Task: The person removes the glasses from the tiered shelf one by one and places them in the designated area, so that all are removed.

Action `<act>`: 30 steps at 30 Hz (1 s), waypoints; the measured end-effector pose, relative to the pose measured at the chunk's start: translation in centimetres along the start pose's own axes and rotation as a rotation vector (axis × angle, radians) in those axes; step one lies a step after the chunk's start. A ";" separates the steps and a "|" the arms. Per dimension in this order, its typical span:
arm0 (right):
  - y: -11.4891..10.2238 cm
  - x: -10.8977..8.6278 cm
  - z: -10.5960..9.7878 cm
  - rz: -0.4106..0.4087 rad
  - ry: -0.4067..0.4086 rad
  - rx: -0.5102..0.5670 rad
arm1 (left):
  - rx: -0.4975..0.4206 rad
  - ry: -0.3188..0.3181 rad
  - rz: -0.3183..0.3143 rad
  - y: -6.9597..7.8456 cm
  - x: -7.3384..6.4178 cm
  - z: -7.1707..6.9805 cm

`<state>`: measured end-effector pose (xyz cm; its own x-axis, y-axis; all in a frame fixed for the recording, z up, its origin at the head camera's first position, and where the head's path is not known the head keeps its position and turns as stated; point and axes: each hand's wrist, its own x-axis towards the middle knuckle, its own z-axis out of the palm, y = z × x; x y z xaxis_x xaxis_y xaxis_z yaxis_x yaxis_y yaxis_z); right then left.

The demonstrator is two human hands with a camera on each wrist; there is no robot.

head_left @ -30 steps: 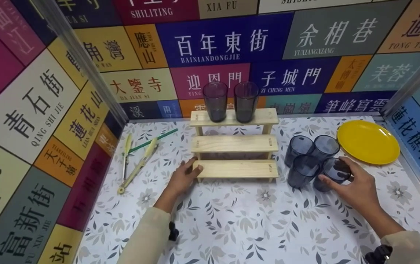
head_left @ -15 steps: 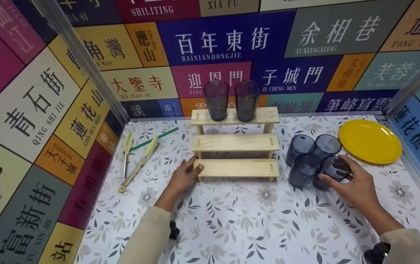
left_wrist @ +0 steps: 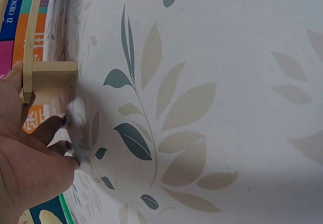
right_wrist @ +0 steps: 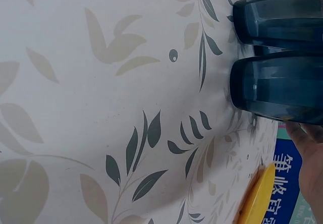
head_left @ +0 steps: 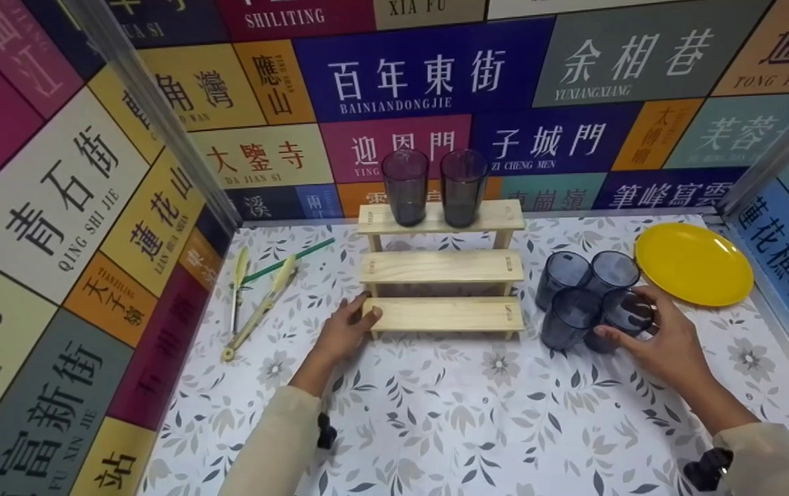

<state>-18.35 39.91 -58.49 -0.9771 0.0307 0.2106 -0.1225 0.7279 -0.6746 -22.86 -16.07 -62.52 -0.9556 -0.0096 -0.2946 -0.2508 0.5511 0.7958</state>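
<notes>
My right hand (head_left: 670, 344) grips a dark blue drinking glass (right_wrist: 277, 88) upright, thumb on its near side and fingers at the far right. It is the front right one in a tight cluster of several matching glasses (head_left: 568, 320) on the table. At the left end of a three-tier wooden stand (head_left: 442, 314), my left hand (head_left: 346, 334) holds the lowest board, thumb over its top. In the left wrist view, the other fingers reach down beside the board's end (left_wrist: 53, 72). Two purple-tinted glasses (head_left: 463, 189) stand upright on the top tier; the lower two boards are bare.
A yellow plate (head_left: 694, 264) lies behind and right of the glass cluster. Left of the stand are tongs (head_left: 260, 310) with pale yellow tips, across a green stick (head_left: 298, 258). Sign-covered panels (head_left: 422, 72) enclose the flower-patterned tabletop (head_left: 435, 413) at the back and sides.
The glass in my right hand has shifted slightly left and back, closer against its neighbours. My left hand keeps its place on the stand.
</notes>
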 end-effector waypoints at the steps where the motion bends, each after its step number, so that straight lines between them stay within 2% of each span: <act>1: 0.0 0.0 0.0 0.000 -0.004 -0.001 | 0.001 -0.001 -0.001 0.0 0.0 0.0; 7: 0.0 0.1 -0.1 -0.003 -0.023 -0.002 | -0.002 0.000 0.009 0.1 -0.1 0.0; 21: -0.3 0.1 -0.5 -0.030 -0.011 -0.007 | 0.004 -0.005 -0.002 0.2 -0.2 0.1; 26: -0.6 0.3 -0.7 -0.069 0.027 -0.024 | 0.010 0.000 0.009 0.3 -0.3 0.0; 30: -1.2 0.9 -1.2 -0.097 0.072 0.002 | 0.019 0.002 0.006 0.4 -0.3 0.0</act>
<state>-18.82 39.87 -56.61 -0.9457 0.0096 0.3250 -0.2161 0.7284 -0.6502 -22.67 -15.89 -62.11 -0.9573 -0.0078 -0.2891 -0.2424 0.5666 0.7875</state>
